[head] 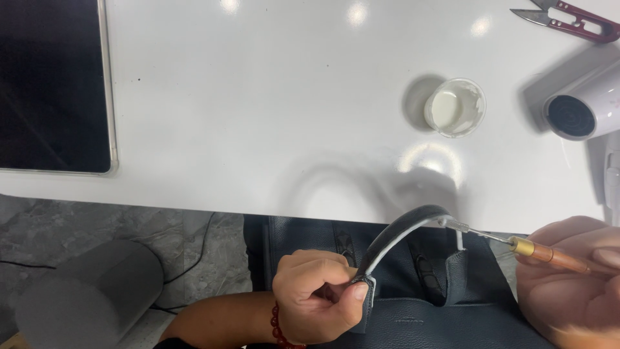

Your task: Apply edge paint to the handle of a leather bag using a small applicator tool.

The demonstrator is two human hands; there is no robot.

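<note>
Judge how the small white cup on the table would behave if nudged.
The small white cup looks thin-walled and light, so it would probably slide easily on the glossy white table. It is open and holds white liquid, so a sharp push might spill it.

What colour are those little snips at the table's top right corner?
The snips have dark red handles with silvery blades; the head view shows them.

tablet (pixel 55 87), thread snips (pixel 571 19), hair dryer (pixel 584 106)

You are at a small craft or leather-repair workstation: a white desk (pixel 258 97) carrying thread snips (pixel 571 18), a cup of white paste (pixel 454 107), a hair dryer (pixel 584 106) and a dark tablet (pixel 55 84), over a grey stone-patterned floor (pixel 161 239).
</note>
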